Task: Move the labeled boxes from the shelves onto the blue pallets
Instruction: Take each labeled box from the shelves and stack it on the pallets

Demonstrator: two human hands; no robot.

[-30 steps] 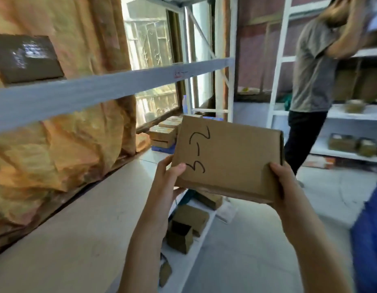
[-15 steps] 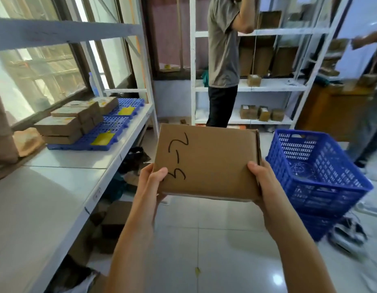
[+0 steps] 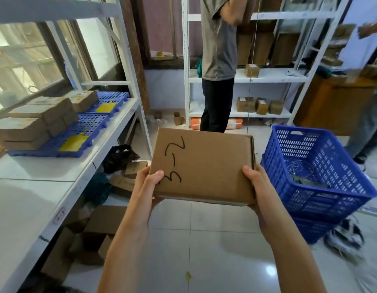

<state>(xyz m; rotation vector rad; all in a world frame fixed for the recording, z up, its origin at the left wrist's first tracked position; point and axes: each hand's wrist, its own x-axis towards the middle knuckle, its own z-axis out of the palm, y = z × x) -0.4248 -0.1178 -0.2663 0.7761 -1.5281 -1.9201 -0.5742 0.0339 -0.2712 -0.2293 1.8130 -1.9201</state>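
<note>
Both hands hold one flat cardboard box (image 3: 204, 168) up in front of the body, over the tiled floor (image 3: 204, 250). Left hand (image 3: 148, 185) grips the box's near left corner, its thumb lying on the top face just beside the handwritten mark and the fingers curled out of sight beneath. Right hand (image 3: 257, 187) grips the near right corner in the same way, thumb on top along the edge and fingers hidden under the box. Between the two thumbs the top face shows black marker writing that reads roughly "3-2". The box is tilted slightly, its far edge higher than the near one, and it touches nothing but the hands. Left of the left hand and farther away, a white shelf (image 3: 56, 172) carries two blue pallets (image 3: 86, 132) side by side, each with a yellow tag on it. Stacked cardboard boxes (image 3: 35, 119) cover the left part of the pallets. Just right of the right hand stands a blue plastic crate (image 3: 322, 166) on the floor, apparently stacked on another. Beyond the held box a person in a grey shirt (image 3: 217, 39) stands at a white shelving unit (image 3: 267, 75) with small boxes on its levels. Below the left hand, under the shelf, lie loose cardboard pieces (image 3: 103, 220) and a dark bag (image 3: 120, 157).
</note>
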